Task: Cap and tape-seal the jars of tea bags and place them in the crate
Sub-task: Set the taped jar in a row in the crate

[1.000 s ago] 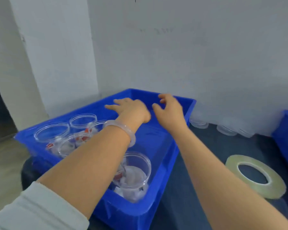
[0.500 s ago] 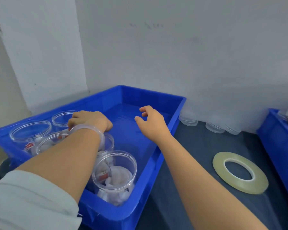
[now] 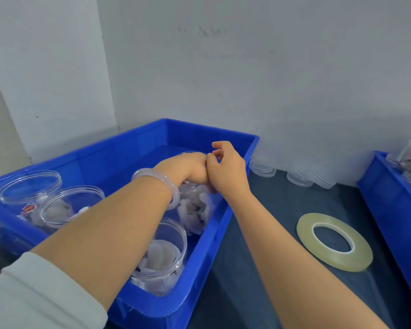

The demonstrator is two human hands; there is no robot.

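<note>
A blue crate (image 3: 235,205) on the left holds several open clear jars of tea bags: one at the near edge (image 3: 161,255) and two at the far left (image 3: 67,207) (image 3: 27,186). My left hand (image 3: 188,169) grips another tea-bag jar (image 3: 195,210) by its rim from above, over the crate's right side. My right hand (image 3: 226,172) lies against that jar's right side, touching the left hand, with its fingers curled and its thumb hidden. A roll of clear tape (image 3: 333,241) lies flat on the dark table.
Clear lids (image 3: 262,168) (image 3: 299,179) sit along the foot of the white wall behind the tape. A second blue crate (image 3: 394,200) with more jars stands at the right edge. The dark table surface (image 3: 266,233) runs between the two crates.
My left hand took a jar from the crate's left cluster and brought it to the right side. My right hand closed in on it and now touches the left hand.
</note>
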